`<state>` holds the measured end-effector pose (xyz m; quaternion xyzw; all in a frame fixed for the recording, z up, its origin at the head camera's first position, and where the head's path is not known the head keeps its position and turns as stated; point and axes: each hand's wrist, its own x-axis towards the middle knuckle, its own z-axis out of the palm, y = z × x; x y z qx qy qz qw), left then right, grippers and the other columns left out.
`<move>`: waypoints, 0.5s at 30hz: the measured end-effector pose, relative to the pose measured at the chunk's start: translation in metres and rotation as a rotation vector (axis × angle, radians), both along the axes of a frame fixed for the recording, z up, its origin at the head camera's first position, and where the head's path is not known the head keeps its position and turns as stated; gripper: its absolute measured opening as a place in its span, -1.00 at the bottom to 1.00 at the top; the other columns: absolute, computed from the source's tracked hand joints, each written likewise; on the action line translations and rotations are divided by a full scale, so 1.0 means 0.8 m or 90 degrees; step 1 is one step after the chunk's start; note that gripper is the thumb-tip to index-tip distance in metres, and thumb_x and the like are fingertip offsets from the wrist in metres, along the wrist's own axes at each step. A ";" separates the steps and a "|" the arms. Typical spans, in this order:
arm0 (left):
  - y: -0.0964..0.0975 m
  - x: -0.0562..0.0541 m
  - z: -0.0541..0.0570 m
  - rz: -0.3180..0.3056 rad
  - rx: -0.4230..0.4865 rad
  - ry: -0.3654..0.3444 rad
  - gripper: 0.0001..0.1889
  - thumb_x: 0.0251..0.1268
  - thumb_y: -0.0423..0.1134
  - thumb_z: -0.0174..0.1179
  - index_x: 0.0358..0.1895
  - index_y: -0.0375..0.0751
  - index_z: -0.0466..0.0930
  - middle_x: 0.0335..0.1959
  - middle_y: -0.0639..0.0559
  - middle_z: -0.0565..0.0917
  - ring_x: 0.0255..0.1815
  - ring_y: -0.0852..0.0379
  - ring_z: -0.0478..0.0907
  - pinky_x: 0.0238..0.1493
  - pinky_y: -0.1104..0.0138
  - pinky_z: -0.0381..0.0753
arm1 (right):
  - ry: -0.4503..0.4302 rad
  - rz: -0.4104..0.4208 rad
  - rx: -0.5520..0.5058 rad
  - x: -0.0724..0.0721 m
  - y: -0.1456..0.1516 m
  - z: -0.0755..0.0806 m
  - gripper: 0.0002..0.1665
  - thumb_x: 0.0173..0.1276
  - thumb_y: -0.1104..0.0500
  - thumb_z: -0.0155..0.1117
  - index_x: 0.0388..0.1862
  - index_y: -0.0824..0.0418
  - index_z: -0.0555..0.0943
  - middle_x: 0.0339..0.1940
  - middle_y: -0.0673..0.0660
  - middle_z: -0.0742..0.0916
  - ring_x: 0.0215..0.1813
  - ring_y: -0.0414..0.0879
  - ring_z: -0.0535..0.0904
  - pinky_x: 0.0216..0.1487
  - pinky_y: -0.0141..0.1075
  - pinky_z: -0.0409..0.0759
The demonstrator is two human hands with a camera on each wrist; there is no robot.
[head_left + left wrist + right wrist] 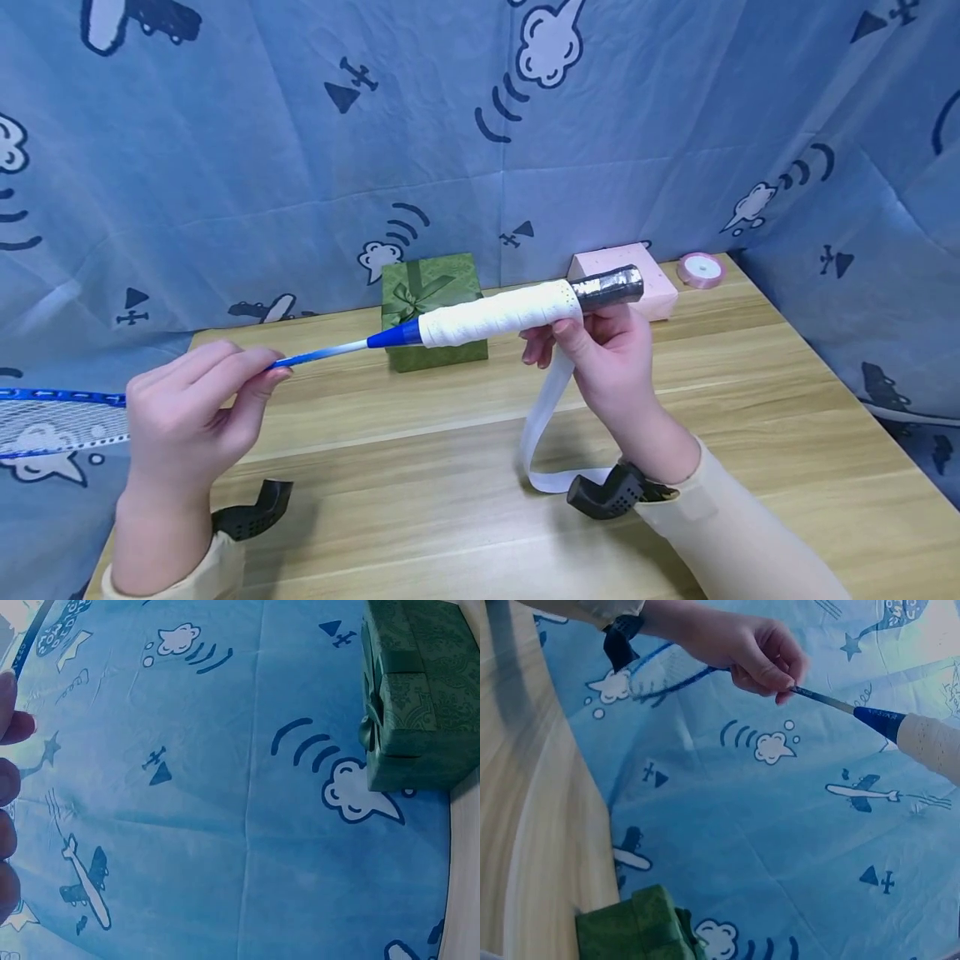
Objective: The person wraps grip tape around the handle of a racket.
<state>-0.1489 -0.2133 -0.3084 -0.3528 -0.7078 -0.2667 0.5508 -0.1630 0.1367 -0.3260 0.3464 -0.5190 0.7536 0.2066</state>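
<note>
The left hand (pixel 191 404) at 8 o'clock pinches the racket shaft (pixel 318 355), the right hand (pixel 615 362) at 4 o'clock pinches white tape (pixel 548 404) — apparently for support and tension respectively.

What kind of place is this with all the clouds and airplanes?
Maybe an indoor craft corner: a wooden table, blue cartoon-printed cloth hanging behind it, and a racket with white tape dangling.

Got white grip tape (pixel 498 315) mid-frame, glossy black handle end (pixel 611 287) to the right, blue cone (pixel 393 335) and blue-to-white shaft (pixel 322 354) left. Seeing blue backdrop (pixel 420 167) up top, printed with white clouds (pixel 550 48) and dark-winged planes (pixel 107 21). Also green patterned box (pixel 438 358) near centre, pink box (pixel 662 296) further right, pale wood-grain worktop (pixel 375 533) below.
</note>
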 end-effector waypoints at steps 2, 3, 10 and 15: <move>0.002 0.003 0.002 -0.004 -0.011 -0.012 -0.47 0.52 0.02 0.24 -0.56 -0.34 0.69 -0.74 -0.01 0.48 -0.75 0.15 0.19 -0.73 0.36 0.07 | -0.008 0.005 -0.006 -0.001 0.000 0.000 -0.63 0.40 0.06 0.44 -0.02 0.33 0.66 -0.39 0.16 0.80 -0.51 -0.06 0.70 -0.51 -0.31 0.61; 0.004 0.004 0.003 -0.004 -0.012 -0.015 -0.47 0.52 0.02 0.23 -0.56 -0.34 0.68 -0.74 0.00 0.47 -0.75 0.16 0.18 -0.73 0.36 0.06 | -0.014 0.004 -0.009 -0.001 0.000 0.000 -0.63 0.39 0.06 0.45 -0.03 0.33 0.66 -0.40 0.16 0.80 -0.52 -0.06 0.69 -0.53 -0.31 0.60; 0.002 -0.001 -0.002 0.039 0.000 -0.012 -0.54 0.48 0.04 0.26 -0.43 -0.30 0.76 -0.68 -0.01 0.58 -0.74 0.13 0.25 -0.67 0.35 0.16 | -0.047 -0.050 -0.037 0.000 -0.001 -0.003 -0.70 0.37 0.08 0.50 -0.18 0.27 0.64 -0.47 0.13 0.77 -0.57 -0.09 0.62 -0.54 -0.34 0.58; 0.009 -0.002 -0.003 0.031 0.045 0.041 -0.63 0.43 0.00 0.34 -0.42 -0.23 0.81 -0.60 -0.08 0.67 -0.72 -0.04 0.38 -0.58 0.28 0.31 | -0.064 -0.066 -0.052 0.000 0.000 -0.004 -0.68 0.33 0.04 0.53 -0.21 0.24 0.65 -0.50 0.11 0.76 -0.58 -0.11 0.62 -0.53 -0.34 0.62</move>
